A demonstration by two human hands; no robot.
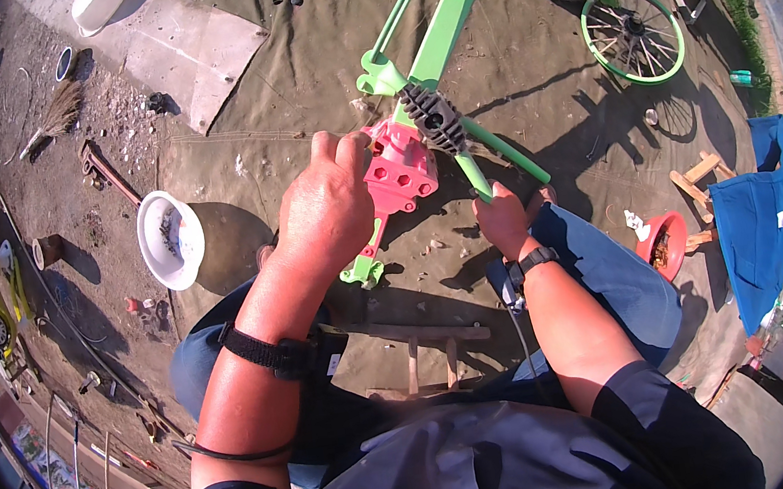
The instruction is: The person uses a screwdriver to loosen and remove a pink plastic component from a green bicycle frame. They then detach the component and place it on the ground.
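1. Well, an olive ground cloth [292, 89] spreads across the middle of the frame.
2. Across it, a green metal frame [453, 34] slants from the top edge toward the centre.
3. At upper right I see a spoked wheel [634, 27].
4. Left of centre sits a white basin [154, 246].
5. At centre is a pink housing [401, 169]; the left hand [328, 198] curls at its left side, its exact hold impossible to tell.
6. Just right, the right hand [504, 220] grasps a green bar [474, 177].
7. Above that hand is a black ridged wheel [434, 118].
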